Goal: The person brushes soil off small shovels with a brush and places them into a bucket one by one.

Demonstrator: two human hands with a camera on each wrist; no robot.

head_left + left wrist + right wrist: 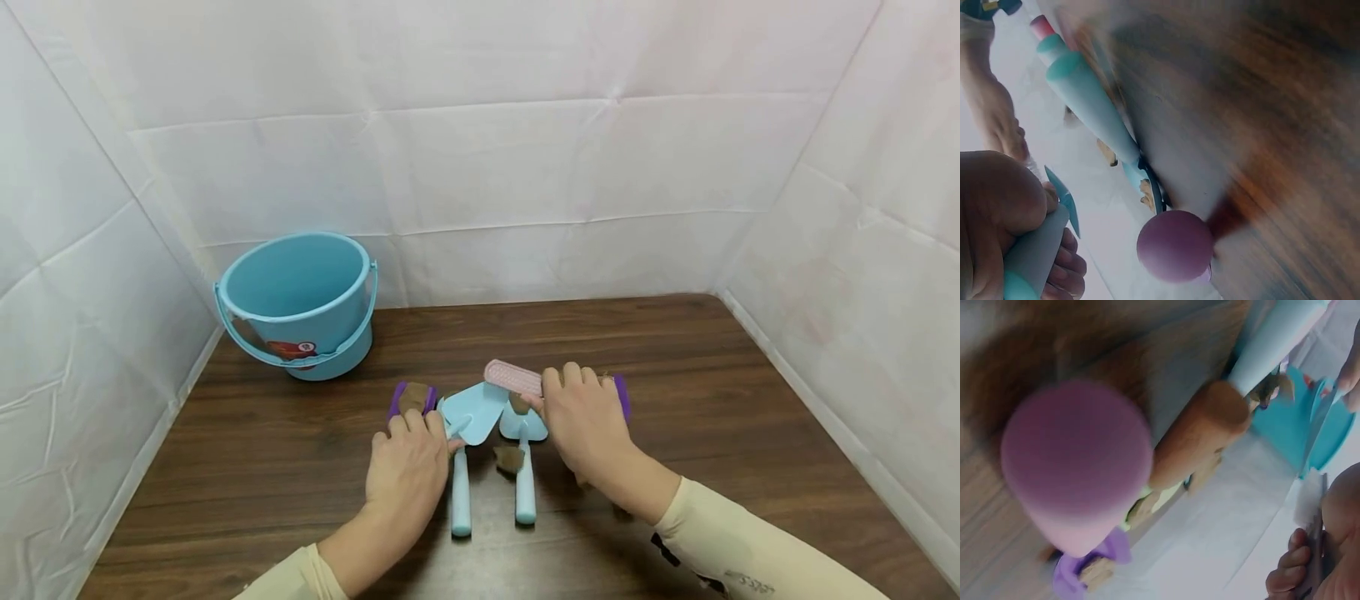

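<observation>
My left hand grips the handle of a light blue hand trowel, its blade raised and tilted above the table. The trowel handle lies in the curled fingers in the left wrist view. My right hand holds a pale pink brush by one end. Whitish bristles of the brush meet the trowel blade's edge in the right wrist view. Below the hands, two more tools with light blue handles lie on the table. A brown clump sits between them.
A blue bucket with its handle lowered stands at the back left. A purple-edged tool bearing brown material lies behind my left hand. Another purple piece shows behind my right hand. White cloth walls enclose the wooden table.
</observation>
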